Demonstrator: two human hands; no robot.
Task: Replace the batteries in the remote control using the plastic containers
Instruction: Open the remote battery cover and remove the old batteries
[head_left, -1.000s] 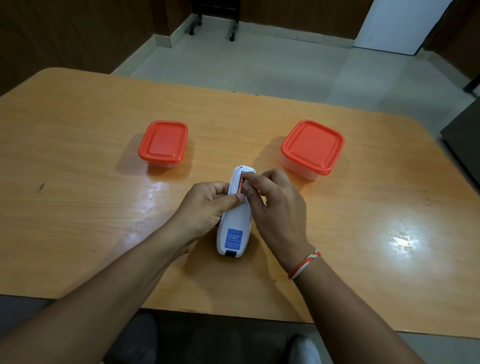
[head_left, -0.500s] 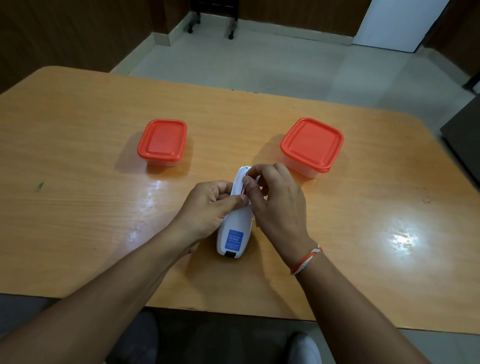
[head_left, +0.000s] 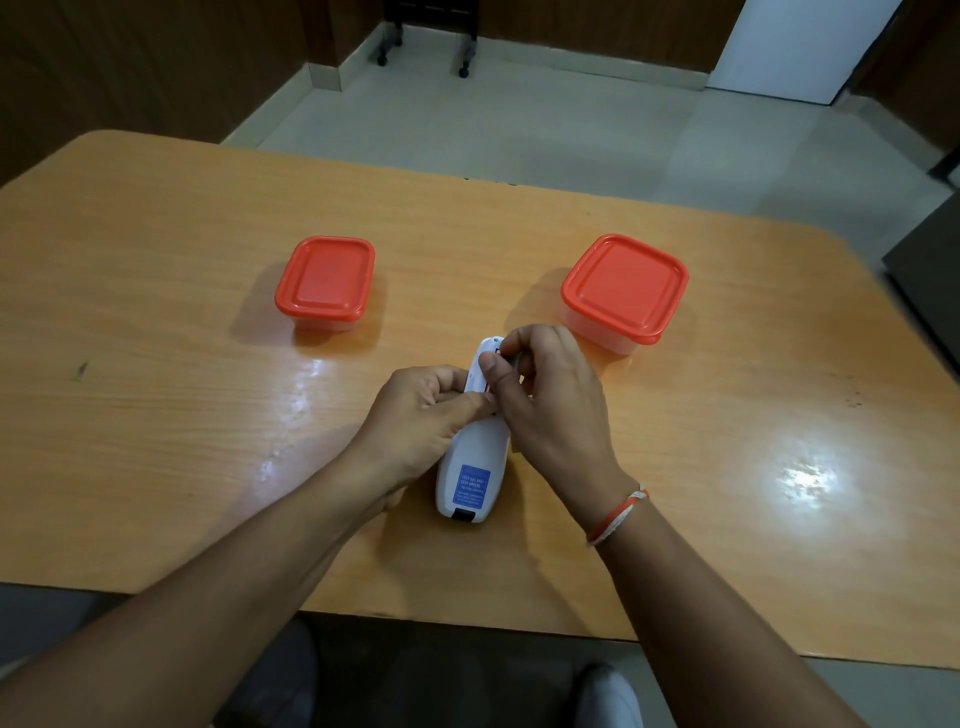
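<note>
A white remote control (head_left: 470, 480) lies face down on the wooden table (head_left: 156, 364), with a blue label near its close end. My left hand (head_left: 423, 415) grips its left side, thumb pressed across the back. My right hand (head_left: 545, 405) pinches at the open battery compartment near the far end, where a bit of red shows; my fingers hide the battery itself. A small container with a red lid (head_left: 326, 283) stands to the far left. A larger red-lidded container (head_left: 626, 291) stands to the far right. Both lids are closed.
The table's near edge (head_left: 467, 623) runs just below my forearms. A dark object (head_left: 930, 291) stands off the table's right end. Beyond the far edge is tiled floor with the wheeled legs of a piece of furniture (head_left: 423, 47).
My right hand's fingers have shifted slightly toward the far end of the remote and lifted a little at the compartment. The left hand and remote have stayed put.
</note>
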